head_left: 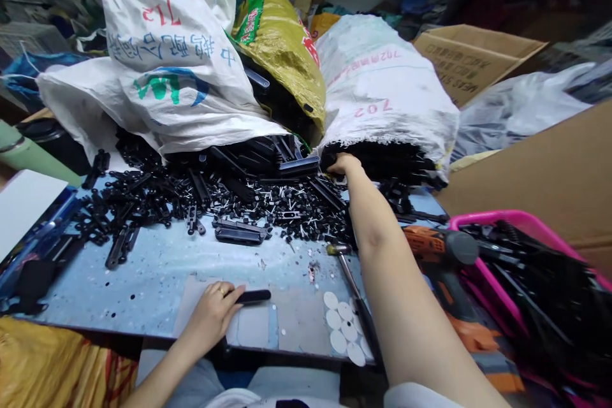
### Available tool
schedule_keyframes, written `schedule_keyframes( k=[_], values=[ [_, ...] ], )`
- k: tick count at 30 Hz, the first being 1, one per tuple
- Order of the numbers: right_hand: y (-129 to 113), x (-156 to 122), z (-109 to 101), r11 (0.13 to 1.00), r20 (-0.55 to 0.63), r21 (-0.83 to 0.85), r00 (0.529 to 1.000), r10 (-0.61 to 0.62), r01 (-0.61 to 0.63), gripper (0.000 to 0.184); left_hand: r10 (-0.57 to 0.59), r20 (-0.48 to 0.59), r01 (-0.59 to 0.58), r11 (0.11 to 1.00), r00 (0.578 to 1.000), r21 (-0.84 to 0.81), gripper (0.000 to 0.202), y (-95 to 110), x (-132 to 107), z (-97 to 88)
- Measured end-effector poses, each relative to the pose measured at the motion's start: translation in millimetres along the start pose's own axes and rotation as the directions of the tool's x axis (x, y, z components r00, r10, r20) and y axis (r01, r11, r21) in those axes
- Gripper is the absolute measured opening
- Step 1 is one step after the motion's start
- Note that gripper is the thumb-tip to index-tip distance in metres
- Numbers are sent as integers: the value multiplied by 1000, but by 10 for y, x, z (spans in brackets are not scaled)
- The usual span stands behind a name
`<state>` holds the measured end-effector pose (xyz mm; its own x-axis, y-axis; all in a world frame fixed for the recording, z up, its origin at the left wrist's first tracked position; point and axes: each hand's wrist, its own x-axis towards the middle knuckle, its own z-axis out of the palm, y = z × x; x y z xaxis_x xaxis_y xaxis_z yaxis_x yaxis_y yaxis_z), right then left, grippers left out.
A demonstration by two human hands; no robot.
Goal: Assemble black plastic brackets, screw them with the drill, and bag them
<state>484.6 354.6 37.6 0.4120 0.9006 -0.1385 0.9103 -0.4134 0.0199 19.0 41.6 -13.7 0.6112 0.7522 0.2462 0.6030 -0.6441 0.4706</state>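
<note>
Near the table's front edge, my left hand is closed on one end of a flat black plastic strip with a rounded tip. A pale flat sheet lies beneath that hand. Far forward, my right hand reaches into the mouth of a white woven sack marked 702. Long black parts are packed in that opening. The fingers there are partly hidden among the dark parts, so I cannot see whether they grip one.
Loose black parts and screws spread across the blue table. A hammer, white discs and an orange power drill lie near my right arm. A pink basket stands right; another white sack stands left.
</note>
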Motion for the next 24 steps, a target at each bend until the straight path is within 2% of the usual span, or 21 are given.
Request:
schedule_keyframes(
  k=[4, 7, 9, 10, 11, 12, 13, 14, 15, 16, 17, 18, 19, 21, 22, 23, 24],
  values=[
    [-50, -591, -90, 991, -158, -38, 980, 117, -125, 41, 29, 19, -30, 999, 999, 45, 32, -11, -42, 13],
    [41, -1097, -174, 978, -156, 64, 966, 204, -196, 38, 43, 38, -46, 997, 998, 69, 31, 2, -96, -14],
    [87, -1515, -202, 964, -176, 217, 965, 193, -153, 41, 16, 35, -18, 998, 999, 65, 30, 46, -120, -48],
    [69, -1761, -192, 935, -185, 345, 971, 151, -80, 43, -8, 21, 7, 999, 1000, 45, 30, 88, -118, -67],
    [12, -2032, -161, 868, -186, 496, 978, 90, 14, 44, -39, -5, 39, 999, 999, 1, 31, 146, -102, -85],
    [-88, -2325, -107, 741, -166, 663, 986, 7, 106, 46, -80, -35, 77, 994, 996, -76, 35, 219, -70, -102],
    [-225, -2633, -35, 550, -118, 823, 990, -75, 140, 48, -132, -64, 118, 975, 989, -191, 41, 304, -23, -117],
    [-389, -2946, 49, 340, -52, 935, 987, -152, 101, 52, -193, -83, 155, 929, 978, -335, 47, 395, 37, -128],
    [-561, -3253, 136, 153, -2, 987, 970, -242, 40, 55, -266, -92, 189, 851, 959, -489, 53, 482, 105, -137],
    [-723, -3544, 214, 18, 6, 1000, 952, -307, 0, 58, -349, -88, 218, 743, 933, -632, 55, 559, 175, -143],
    [-858, -3808, 273, -42, -10, 999, 928, -373, -6, 60, -432, -66, 242, 619, 899, -747, 54, 617, 239, -149],
    [-952, -4039, 308, -18, -20, 1000, 894, -448, 14, 60, -515, -31, 267, 494, 857, -828, 52, 653, 291, -157],
    [-998, -4230, 316, 61, -42, 994, 859, -511, 86, 59, -583, 11, 288, 384, 812, -877, 49, 667, 325, -169],
    [-964, -4487, 263, 290, -142, 891, 821, -553, 350, 50, -673, 78, 333, 258, 735, -907, 46, 653, 332, -203],
    [-903, -4555, 217, 405, -213, 774, 803, -557, 487, 44, -687, 106, 357, 234, 719, -904, 45, 638, 309, -225],
    [-829, -4587, 171, 502, -281, 632, 778, -562, 591, 40, -679, 133, 381, 230, 722, -896, 45, 628, 275, -247],
    [-751, -4588, 132, 576, -318, 491, 750, -580, 653, 37, -649, 161, 405, 246, 743, -881, 46, 623, 237, -268]
  ],
)
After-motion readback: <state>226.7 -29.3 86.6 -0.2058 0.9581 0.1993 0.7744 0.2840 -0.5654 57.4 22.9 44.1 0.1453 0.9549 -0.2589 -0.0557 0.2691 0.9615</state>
